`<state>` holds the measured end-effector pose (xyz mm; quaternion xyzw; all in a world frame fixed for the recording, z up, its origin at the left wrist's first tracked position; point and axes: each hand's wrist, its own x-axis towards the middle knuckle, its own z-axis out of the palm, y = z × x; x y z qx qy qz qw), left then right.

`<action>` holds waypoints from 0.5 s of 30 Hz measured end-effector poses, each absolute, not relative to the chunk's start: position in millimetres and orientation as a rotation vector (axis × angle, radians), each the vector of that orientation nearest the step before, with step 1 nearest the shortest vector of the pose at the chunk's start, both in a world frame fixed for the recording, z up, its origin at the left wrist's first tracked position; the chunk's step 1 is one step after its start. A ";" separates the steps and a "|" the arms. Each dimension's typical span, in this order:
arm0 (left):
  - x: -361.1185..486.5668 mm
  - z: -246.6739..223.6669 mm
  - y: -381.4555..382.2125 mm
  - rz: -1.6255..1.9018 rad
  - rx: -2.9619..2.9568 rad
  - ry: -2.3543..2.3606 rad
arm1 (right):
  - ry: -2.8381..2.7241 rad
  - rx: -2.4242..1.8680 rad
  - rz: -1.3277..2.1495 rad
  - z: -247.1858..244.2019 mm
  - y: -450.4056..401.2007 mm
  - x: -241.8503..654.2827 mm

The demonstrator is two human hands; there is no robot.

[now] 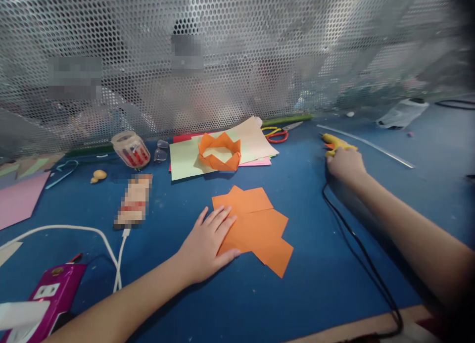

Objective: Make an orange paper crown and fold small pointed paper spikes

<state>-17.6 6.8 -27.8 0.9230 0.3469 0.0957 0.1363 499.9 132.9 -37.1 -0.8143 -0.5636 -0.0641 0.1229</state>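
Note:
My left hand [208,244] lies flat with fingers spread on the left edge of several overlapping orange paper pieces [260,226]. Over at the right, my right hand [347,166] is wrapped round the yellow glue gun [336,142], whose nozzle points to the upper left; its black cord trails down toward the table's front edge. Behind the orange pieces, a folded orange paper ring with pointed edges [235,160] rests on light green and cream sheets [185,160].
Red-handled scissors [278,135], a jar [131,150], glasses [161,152] and a phone [134,202] with a white cable lie around. A purple power strip [61,283] sits front left. A perforated metal screen [237,51] stands behind the blue table [297,303].

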 end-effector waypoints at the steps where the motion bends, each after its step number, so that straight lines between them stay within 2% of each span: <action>1: -17.3 -31.9 6.5 0.295 2.674 1.009 | -1.591 -2.418 -0.192 -40.4 126.4 499.3; 7: -17.9 -41.5 5.0 0.342 2.686 1.014 | -1.466 -2.470 -0.172 -46.9 110.7 493.9; 15: -18.9 -23.2 5.3 0.278 2.672 0.981 | -1.385 -2.499 -0.155 -48.0 117.9 496.0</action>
